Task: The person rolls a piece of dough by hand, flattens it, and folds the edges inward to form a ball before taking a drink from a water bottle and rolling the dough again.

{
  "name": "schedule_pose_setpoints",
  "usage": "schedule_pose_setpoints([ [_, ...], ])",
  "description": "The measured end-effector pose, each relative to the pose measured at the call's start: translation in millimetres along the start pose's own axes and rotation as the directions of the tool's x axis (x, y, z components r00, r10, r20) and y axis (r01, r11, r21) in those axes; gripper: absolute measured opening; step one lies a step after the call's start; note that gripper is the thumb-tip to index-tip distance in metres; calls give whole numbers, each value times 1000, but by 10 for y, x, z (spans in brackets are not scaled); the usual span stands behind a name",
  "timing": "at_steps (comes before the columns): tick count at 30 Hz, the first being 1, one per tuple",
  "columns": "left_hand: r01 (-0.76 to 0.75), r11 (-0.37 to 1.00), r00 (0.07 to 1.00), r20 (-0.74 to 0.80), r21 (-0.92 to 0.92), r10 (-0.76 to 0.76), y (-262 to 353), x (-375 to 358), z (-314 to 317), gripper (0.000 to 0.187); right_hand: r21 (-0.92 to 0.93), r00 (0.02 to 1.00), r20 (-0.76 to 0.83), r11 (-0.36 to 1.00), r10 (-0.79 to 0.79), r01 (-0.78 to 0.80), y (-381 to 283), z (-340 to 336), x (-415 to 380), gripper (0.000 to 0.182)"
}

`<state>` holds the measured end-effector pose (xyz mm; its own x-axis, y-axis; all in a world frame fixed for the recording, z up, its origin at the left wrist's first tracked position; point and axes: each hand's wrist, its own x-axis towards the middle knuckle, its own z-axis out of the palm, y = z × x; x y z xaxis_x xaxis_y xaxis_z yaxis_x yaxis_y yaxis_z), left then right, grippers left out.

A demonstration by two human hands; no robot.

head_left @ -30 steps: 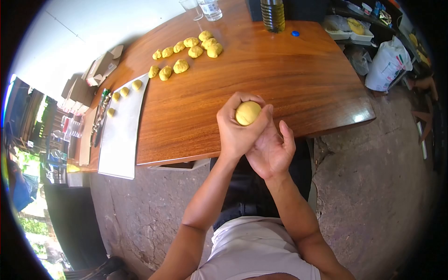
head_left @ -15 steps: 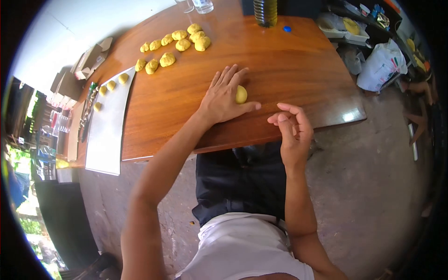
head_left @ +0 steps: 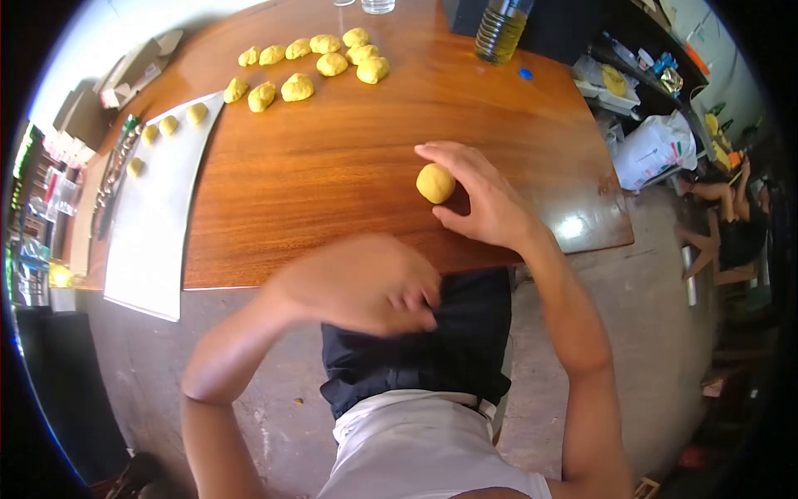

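A smooth round yellow dough ball point(head_left: 435, 184) rests on the wooden table point(head_left: 332, 175). Curved around its right side is my right hand point(head_left: 486, 195), thumb and fingers apart, with the ball between them; whether it presses on the ball is hard to tell. My left hand point(head_left: 374, 287) is over the table's front edge, above my lap, blurred by motion with its fingers bent. Rough yellow dough lumps point(head_left: 297, 87) lie in rows at the back left. Several small balls point(head_left: 169, 125) sit on the white tray point(head_left: 154, 224) at the left.
An oil bottle point(head_left: 501, 33) and a blue cap point(head_left: 525, 74) are at the back right, and a glass point(head_left: 378, 6) at the back. Cardboard boxes point(head_left: 137, 71) line the left. A white bag point(head_left: 657, 150) is beyond the right edge. Another person point(head_left: 738, 220) is at the far right.
My left hand has come off the dough ball and moved back toward my body. My right hand has moved forward to the ball. The view has shifted slightly.
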<state>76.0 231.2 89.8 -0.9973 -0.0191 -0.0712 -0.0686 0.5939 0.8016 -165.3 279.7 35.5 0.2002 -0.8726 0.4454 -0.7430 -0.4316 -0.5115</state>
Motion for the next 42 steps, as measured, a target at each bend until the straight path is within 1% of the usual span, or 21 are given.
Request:
schedule_pose_setpoints([
  [3,-160,981,952,278,106,125,-85,226,492,23,77,984,135,989,117,-128,31,50,96,76],
  [6,-308,848,814,580,431,1,-306,447,897,23,239,955,60,925,290,-296,-21,131,119,80],
  [9,-420,620,845,535,663,-1,-967,550,1386,21,134,914,72,904,400,-406,-85,158,149,79],
  [10,-592,447,644,727,671,-238,-1442,1069,2212,24,117,924,51,916,380,-384,-47,200,120,77],
  [11,-614,442,637,741,654,-212,-1371,991,2145,24,100,912,47,907,407,-409,-75,195,115,77],
  [13,-369,607,849,521,704,-88,-990,627,1694,18,18,950,56,951,308,-310,-166,182,138,79],
  [15,-403,691,829,559,600,-3,-673,517,1195,18,40,950,78,951,302,-305,-121,178,182,70],
  [17,-440,758,804,587,482,93,-726,450,1214,19,-196,982,189,980,20,18,15,164,236,54],
  [19,-468,659,884,314,588,347,-1076,472,1674,18,-178,967,246,978,-61,107,58,250,509,40],
  [20,-455,683,890,289,571,352,-1145,569,1830,18,-143,955,267,975,-130,173,98,365,651,38],
  [21,-432,771,866,455,468,209,-1116,754,1895,17,-115,942,266,963,-206,243,126,425,739,37],
  [22,-379,848,785,615,371,82,-1082,902,1951,17,-150,956,237,966,-170,209,140,479,783,34],
  [25,-443,756,744,668,482,9,-737,899,1533,8,-217,997,70,976,30,-14,25,631,739,31],
  [29,-427,851,728,675,305,123,-762,810,1362,24,-252,967,120,949,224,-188,-292,557,533,47],
  [31,-336,881,744,667,333,31,-662,784,1218,24,-106,953,152,963,262,-248,-222,366,470,62],
  [33,-369,862,725,688,347,34,-650,820,1214,24,334,893,272,835,359,-438,-84,163,446,72],
  [35,-381,853,716,697,357,29,-731,888,1384,24,288,920,256,885,295,-364,-74,4,485,65],
  [37,-276,869,727,681,412,-92,-897,1033,1829,26,-147,905,396,983,157,-106,-72,-64,514,51],
  [38,-277,869,729,679,410,-87,-875,1038,1836,26,-151,903,399,983,159,-106,-126,-36,510,51],
  [41,-326,811,676,719,486,-160,-766,1024,1677,27,-254,904,156,901,398,-353,-381,120,447,43],
  [42,-359,822,672,734,441,-100,-670,936,1412,27,-282,775,107,767,622,-576,-456,164,423,44],
])
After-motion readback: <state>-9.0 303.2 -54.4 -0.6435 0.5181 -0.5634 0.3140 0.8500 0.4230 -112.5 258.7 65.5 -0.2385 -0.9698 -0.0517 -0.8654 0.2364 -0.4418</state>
